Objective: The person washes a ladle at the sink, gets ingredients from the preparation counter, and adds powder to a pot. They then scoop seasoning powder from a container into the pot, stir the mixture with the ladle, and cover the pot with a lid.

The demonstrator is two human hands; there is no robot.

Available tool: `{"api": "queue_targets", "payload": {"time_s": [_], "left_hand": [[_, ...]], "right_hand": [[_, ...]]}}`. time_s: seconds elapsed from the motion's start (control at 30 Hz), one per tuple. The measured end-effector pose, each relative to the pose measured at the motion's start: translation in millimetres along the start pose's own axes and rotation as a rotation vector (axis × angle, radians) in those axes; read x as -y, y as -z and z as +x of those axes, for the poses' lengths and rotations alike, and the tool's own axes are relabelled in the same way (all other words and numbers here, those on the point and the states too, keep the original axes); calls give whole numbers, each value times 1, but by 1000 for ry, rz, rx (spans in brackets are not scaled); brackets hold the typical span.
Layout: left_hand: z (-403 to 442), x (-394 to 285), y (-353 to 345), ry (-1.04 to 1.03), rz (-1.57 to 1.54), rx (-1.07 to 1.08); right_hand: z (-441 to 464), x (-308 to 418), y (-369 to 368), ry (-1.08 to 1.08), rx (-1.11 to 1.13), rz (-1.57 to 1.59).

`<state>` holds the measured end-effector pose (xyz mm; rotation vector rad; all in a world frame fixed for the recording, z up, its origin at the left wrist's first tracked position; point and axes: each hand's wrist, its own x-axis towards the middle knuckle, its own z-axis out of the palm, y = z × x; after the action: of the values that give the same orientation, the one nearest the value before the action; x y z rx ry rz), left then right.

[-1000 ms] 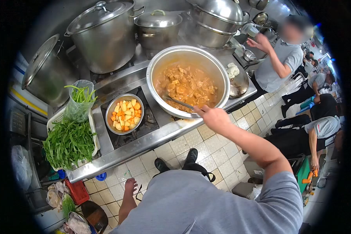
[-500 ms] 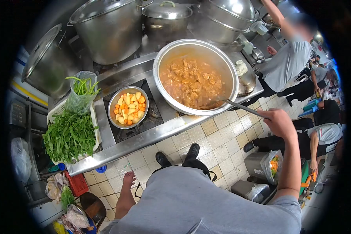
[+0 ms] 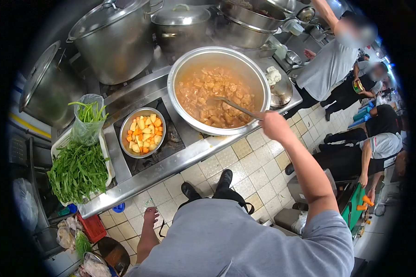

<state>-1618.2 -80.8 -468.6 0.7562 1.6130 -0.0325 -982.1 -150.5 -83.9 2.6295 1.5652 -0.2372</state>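
Observation:
My right hand (image 3: 275,125) is wrapped round the handle of a long-handled metal spoon (image 3: 239,107), just outside the rim of a large metal pot (image 3: 173,96). The spoon's head is partly sunk in the middle of the brown meat stew (image 3: 212,87), so its exact shape is hidden. My left hand (image 3: 151,215) hangs low beside my body over the floor, fingers loosely bent and apart, with nothing seen in it. Left of the pot, a steel bowl (image 3: 123,134) holds cut potatoes (image 3: 146,136) and carrots (image 3: 158,122).
Leafy greens (image 3: 78,171) fill a white basket (image 3: 110,168) at the counter's left end. Large lidded pots (image 3: 111,46) line the back. A co-worker (image 3: 328,64) stands at the right; another works over a green board (image 3: 353,207). A red crate (image 3: 91,227) sits on the floor.
My right hand and the spoon have moved left, from the pot's near right side to the middle of the stew. The back right pot's lid has been lifted, showing food inside.

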Motion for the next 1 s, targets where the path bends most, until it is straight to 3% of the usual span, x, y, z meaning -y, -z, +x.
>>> {"api": "queue_targets", "payload": {"time_s": [0.1,0.27,0.37,0.5,0.57,0.73,0.8,0.9,1.0], "left_hand": [[-7,-9,-7,-70,-50,8],[-6,4,-12,-51,-41,14],[-16,2,-14,-26,-17,0],[-4,8,-12,-47,-64,16],[1,13,-12,-44,-94,30],[-2,28,-10,-25,-118,24],[-3,37,-9,-5,-96,26],[5,46,-2,-79,-65,88],[-8,24,0,-29,-74,16]], "right_hand": [[-21,-3,66,61,-83,207],[18,-32,39,-131,-278,101],[55,-42,-28,-136,-248,-12],[33,-3,-32,-160,-91,-28],[27,-1,-21,-163,101,-51],[14,-9,42,-67,117,-106],[23,-3,46,-159,-5,1],[74,8,-3,-168,-50,28],[101,39,-40,-135,-79,121]]}}
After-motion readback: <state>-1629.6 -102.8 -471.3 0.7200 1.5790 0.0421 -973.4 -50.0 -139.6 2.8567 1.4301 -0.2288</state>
